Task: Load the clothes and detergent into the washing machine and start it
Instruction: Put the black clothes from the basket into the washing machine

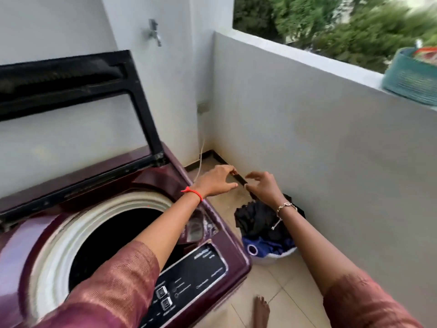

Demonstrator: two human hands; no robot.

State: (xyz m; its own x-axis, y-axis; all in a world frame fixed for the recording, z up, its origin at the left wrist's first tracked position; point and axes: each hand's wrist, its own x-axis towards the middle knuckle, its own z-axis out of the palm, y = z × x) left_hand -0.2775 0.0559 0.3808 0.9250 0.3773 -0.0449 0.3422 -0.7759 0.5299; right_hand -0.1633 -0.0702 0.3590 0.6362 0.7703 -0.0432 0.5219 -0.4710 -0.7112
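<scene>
A maroon top-loading washing machine [220, 235] stands at the left with its dark-framed lid [71, 98] raised and its drum [113, 240] dark inside. To its right, on the floor, a white laundry basket [274, 255] holds dark and blue clothes. A black garment [257, 216] rises out of the basket. My left hand [216, 182] and my right hand [263, 189] each pinch the garment's stretched top edge, holding it above the basket beside the machine's right rear corner. No detergent is in sight.
The black control panel [196, 273] runs along the machine's front right. A tap [153, 31] sticks out of the wall behind. A low white parapet wall [331, 143] closes the right side, with a green basket [411, 81] on its ledge. A bare foot [261, 311] stands on the tiled floor.
</scene>
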